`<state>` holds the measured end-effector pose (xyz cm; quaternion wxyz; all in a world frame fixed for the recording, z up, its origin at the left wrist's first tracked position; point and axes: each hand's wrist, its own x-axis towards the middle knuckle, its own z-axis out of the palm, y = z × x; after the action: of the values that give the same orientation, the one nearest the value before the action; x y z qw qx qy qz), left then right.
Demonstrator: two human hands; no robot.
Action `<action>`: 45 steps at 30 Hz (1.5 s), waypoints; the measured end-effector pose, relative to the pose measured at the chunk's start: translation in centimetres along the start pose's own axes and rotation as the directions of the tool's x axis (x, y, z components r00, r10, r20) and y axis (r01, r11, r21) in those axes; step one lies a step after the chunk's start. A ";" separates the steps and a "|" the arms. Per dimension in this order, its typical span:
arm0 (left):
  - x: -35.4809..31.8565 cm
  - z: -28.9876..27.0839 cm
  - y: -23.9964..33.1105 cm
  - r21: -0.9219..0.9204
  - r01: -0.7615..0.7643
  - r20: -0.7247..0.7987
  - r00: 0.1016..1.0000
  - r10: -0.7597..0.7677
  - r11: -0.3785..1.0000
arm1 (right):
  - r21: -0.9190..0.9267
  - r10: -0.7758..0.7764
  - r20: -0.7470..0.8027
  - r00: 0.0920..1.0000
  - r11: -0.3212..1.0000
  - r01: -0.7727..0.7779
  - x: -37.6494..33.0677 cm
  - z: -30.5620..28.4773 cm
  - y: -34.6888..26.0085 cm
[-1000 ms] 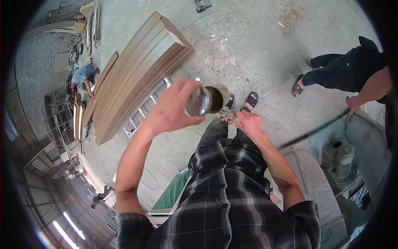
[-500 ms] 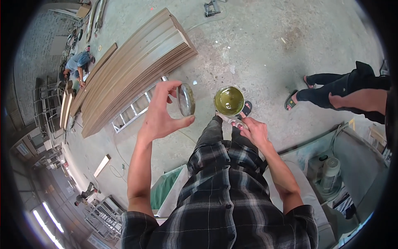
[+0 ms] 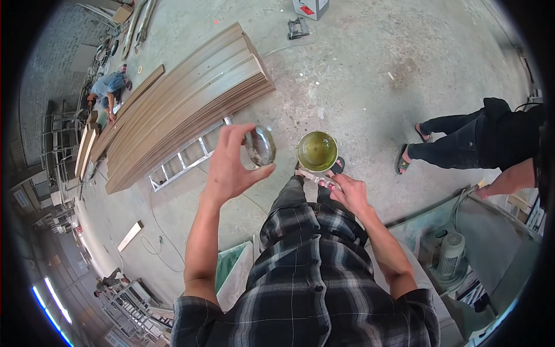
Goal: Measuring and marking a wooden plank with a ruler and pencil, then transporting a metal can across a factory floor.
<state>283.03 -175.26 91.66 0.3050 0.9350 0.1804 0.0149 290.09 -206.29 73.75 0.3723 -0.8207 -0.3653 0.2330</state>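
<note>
Two hands raised: left hand (image 3: 228, 168) pinches a round metal lid (image 3: 259, 146) upright; right hand (image 3: 348, 194), fingers curled around a thin tool (image 3: 317, 179), sits just below the open can (image 3: 317, 151).

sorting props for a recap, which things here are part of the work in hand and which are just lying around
In hand: round metal lid in left hand; open tin of yellow-green liquid; small tool in right hand.
Lying about: stacked boards, ladder, motor.

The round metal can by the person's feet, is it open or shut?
Open. The round metal can shows yellow-green liquid inside, and the left hand holds its round shiny lid up beside it.
</note>
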 end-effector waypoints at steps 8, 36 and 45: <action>-1.7 -0.4 -1.4 -0.013 0.072 -0.054 0.996 -0.072 0.997 | 0.043 -0.073 -0.014 0.997 0.996 0.073 0.5 -0.4 -0.7; -2.5 -0.9 -1.1 -0.055 -0.029 -0.111 0.994 0.023 0.998 | 0.017 -0.003 0.000 1.000 1.000 0.003 1.9 0.2 -1.1; -0.8 0.0 0.5 -0.079 -0.117 -0.054 0.992 0.113 0.990 | 0.018 -0.001 0.047 0.999 1.000 0.001 2.0 0.1 -1.2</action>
<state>282.43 -175.94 92.05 0.3374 0.9298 0.1330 0.0629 290.77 -204.09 74.44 0.3711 -0.8116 -0.3722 0.2551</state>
